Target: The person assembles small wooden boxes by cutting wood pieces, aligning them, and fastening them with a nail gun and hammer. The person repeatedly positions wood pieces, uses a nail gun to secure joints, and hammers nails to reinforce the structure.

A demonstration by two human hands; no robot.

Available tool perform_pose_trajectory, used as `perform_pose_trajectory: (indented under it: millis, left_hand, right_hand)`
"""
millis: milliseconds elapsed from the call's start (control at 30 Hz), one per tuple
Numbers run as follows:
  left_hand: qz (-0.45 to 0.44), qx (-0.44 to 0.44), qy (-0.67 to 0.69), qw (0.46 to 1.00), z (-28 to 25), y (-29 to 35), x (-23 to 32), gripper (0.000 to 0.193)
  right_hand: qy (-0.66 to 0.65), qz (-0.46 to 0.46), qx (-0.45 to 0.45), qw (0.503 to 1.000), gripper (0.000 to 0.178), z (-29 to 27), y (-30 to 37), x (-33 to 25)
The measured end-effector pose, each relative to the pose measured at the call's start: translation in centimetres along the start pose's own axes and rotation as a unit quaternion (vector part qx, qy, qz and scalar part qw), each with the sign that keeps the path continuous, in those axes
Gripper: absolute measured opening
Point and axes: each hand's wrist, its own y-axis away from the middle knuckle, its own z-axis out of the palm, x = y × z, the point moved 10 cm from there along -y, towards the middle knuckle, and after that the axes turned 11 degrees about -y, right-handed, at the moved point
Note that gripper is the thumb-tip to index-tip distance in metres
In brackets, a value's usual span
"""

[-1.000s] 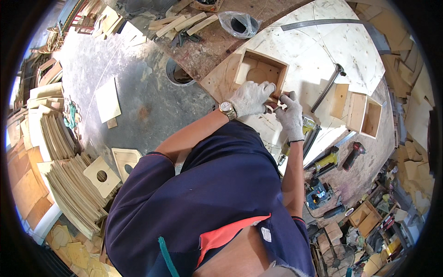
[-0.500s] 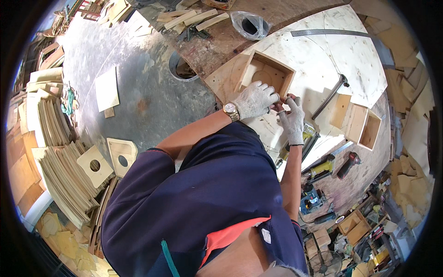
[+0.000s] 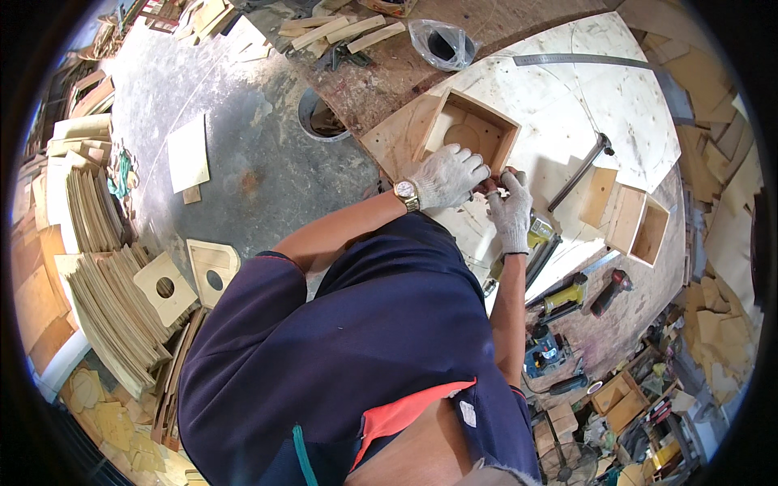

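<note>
On pale board (image 3: 559, 101): open wood box (image 3: 486, 119), L side
L hand (image 3: 447, 178): fingers bent, close together, at nr wall
R hand (image 3: 510, 214): tips bunched nr corner, pinching smth? can't tell
Box: might skid if L hand lifts, imo

Wooden box (image 3: 486, 119), opening apparently upward

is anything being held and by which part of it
Cannot be told: the left hand and right hand sit at the near corner of the open wooden box, with any grip hidden.
</note>
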Motion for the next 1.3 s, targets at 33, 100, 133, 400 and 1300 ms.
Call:
perform_pose_trajectory:
  millis: [33,100,133,400,1300]
  left_hand:
    - [0.003,0.005,0.001,1.0,-0.1,0.1,0.0,0.042]
    - [0.004,0.01,0.011,1.0,-0.1,0.0,0.0,0.045]
    - [0.006,0.013,0.016,1.0,-0.2,-0.1,0.1,0.046]
    - [-0.004,0.018,0.028,0.999,0.3,0.0,-0.1,0.047]
    - [0.045,0.039,-0.032,0.998,1.4,-0.2,0.0,0.036]
  right_hand:
    - [-0.03,0.029,0.002,0.999,0.017,0.1,0.1,-0.2]
    - [0.014,0.008,-0.002,1.0,0.017,0.1,-0.3,0.0]
    - [0.022,0.004,0.0,1.0,0.018,0.0,-0.3,0.3]
    - [0.032,-0.017,0.026,0.999,0.019,0.0,-0.6,1.1]
    - [-0.286,0.178,0.072,0.939,0.045,0.9,2.8,5.6]
